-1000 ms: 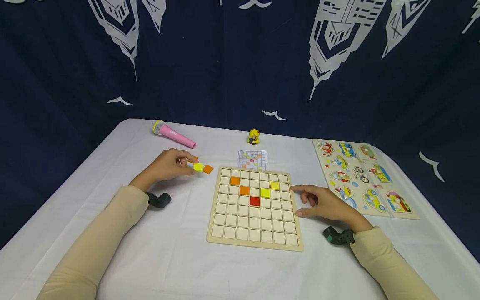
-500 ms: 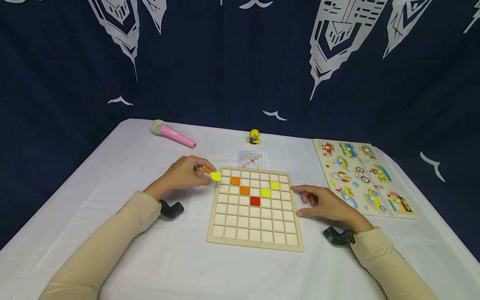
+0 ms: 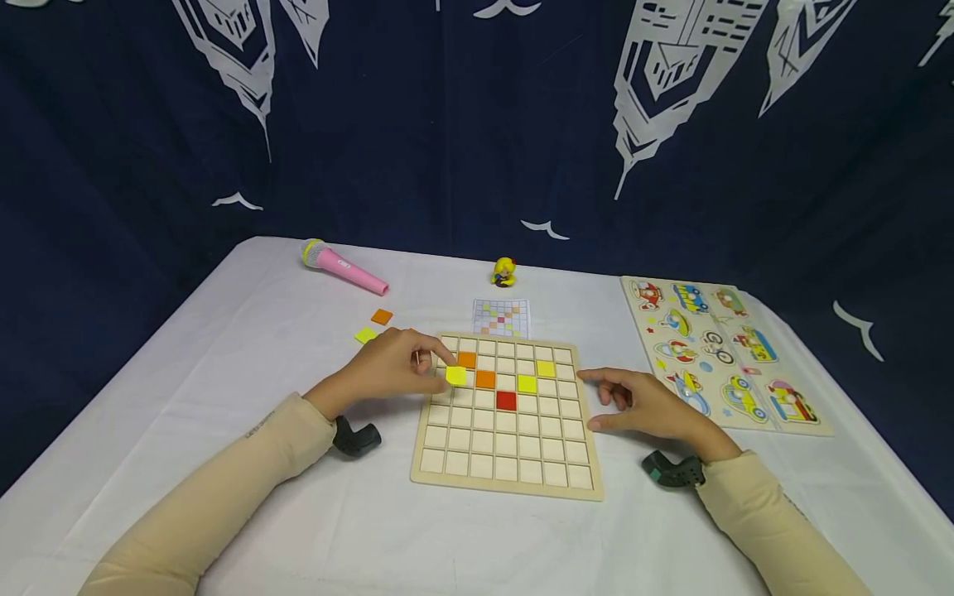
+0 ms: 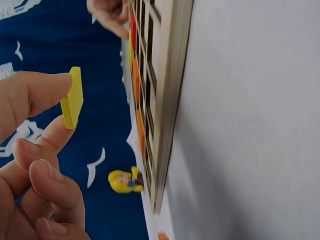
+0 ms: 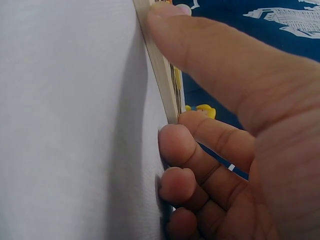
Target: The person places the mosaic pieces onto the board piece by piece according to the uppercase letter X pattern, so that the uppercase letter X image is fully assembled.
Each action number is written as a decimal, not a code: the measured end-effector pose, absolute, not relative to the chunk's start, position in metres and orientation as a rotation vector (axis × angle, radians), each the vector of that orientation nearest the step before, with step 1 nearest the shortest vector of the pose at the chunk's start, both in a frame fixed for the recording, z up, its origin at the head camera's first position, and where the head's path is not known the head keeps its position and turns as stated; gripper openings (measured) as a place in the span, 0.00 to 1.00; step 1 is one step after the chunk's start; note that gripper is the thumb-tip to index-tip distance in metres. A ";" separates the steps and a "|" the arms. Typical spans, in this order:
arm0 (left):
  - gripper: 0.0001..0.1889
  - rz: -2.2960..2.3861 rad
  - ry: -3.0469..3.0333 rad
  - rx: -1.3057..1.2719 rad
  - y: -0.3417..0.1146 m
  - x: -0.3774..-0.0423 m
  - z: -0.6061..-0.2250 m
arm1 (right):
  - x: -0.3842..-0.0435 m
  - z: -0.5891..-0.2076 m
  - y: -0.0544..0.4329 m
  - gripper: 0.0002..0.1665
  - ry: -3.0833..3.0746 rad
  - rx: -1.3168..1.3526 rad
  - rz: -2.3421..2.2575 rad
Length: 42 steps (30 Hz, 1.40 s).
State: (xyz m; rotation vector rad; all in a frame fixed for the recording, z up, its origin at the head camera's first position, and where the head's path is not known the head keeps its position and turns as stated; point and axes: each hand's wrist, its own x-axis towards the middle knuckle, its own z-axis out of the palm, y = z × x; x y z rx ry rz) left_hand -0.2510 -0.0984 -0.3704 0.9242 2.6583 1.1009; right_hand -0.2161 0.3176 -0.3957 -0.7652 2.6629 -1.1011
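A wooden grid board (image 3: 506, 447) lies on the table. Several of its cells hold coloured tiles: a red tile (image 3: 506, 401) near the middle, orange tiles running up to the left and yellow ones up to the right. My left hand (image 3: 391, 364) pinches a yellow tile (image 3: 456, 376) between thumb and forefinger over the board's upper left part. In the left wrist view, this yellow tile (image 4: 75, 97) is tilted in the fingers and apart from the board. With thumb and forefinger, my right hand (image 3: 644, 404) touches the board's right edge; its other fingers are loosely bent.
Beyond my left hand lie a loose orange tile (image 3: 382, 316) and a yellow one (image 3: 366, 335). A printed grid card (image 3: 502, 318) and a small yellow-haired figurine (image 3: 503, 271) are behind the board. A pink microphone (image 3: 346, 269) lies back left, a picture puzzle (image 3: 719, 352) right.
My left hand has moved right and nearer with the yellow tile, from beside the loose tiles to over the board. Loose tiles behind it have come into view. The right hand has stayed put.
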 end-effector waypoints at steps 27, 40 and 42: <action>0.11 0.640 2.657 1.111 -0.051 -0.234 -0.374 | -0.216 -0.396 0.317 0.41 2.674 -0.746 -1.082; 0.13 0.612 2.647 1.099 -0.050 -0.234 -0.375 | -0.218 -0.397 0.318 0.41 2.668 -0.764 -1.085; 0.13 0.616 2.650 1.095 -0.052 -0.234 -0.375 | -0.218 -0.397 0.318 0.41 2.669 -0.766 -1.084</action>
